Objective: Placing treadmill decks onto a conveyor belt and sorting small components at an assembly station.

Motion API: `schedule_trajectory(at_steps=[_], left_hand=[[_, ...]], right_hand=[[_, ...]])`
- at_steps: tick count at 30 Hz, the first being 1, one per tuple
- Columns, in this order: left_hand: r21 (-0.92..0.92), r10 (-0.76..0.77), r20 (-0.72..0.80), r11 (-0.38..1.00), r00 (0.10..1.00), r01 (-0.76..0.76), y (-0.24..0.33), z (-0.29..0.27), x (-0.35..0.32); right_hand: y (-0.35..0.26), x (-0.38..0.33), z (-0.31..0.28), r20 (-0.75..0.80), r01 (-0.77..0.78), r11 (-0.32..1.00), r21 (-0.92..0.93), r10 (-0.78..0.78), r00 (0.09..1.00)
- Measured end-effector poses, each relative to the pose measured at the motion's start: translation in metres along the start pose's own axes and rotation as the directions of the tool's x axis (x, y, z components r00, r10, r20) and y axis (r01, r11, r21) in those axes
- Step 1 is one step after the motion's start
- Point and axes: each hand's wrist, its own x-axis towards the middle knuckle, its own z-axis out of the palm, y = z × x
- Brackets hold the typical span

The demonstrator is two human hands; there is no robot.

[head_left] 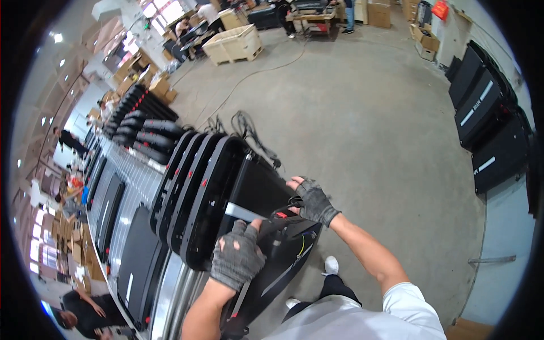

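A black treadmill stands on its side in front of me, a pale stripe across its belt. My left hand, in a grey fingerless glove, is closed over its near edge, with fingertips partly hidden. Beyond it, my right hand, gloved alike, is at the machine's right end. Its thumb and fingers close around what looks like a black cord. Beside that hand a red part shows on the dark casing. A yellow-green wire runs along the underside.
Several black treadmill frames stand upright in a row to the left, along a metal roller conveyor. Loose black cables hang behind them. More black treadmills lean at the right wall. A wooden crate stands far off; people work around.
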Motion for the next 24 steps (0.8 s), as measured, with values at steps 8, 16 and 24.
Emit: schedule_trajectory(at_steps=[8, 16, 24], left_hand=[[-0.062, -0.109, -0.092, 0.993, 0.99, 0.104, -0.051, -0.023, -0.164], [-0.053, -0.343, -0.152, 0.939, 0.927, 0.338, -0.093, -0.019, -0.327], [0.098, -0.425, -0.14, 0.893, 0.894, 0.44, -0.157, 0.016, -0.499]], right_hand=[[-0.12, -0.088, 0.003, 0.602, -0.463, 0.766, 0.446, 0.126, 0.789], [-0.285, -0.286, 0.179, 0.823, -0.818, 0.246, 0.52, 0.111, 0.556], [-0.343, -0.33, 0.337, 0.895, -0.766, 0.489, 0.417, -0.071, 0.441]])
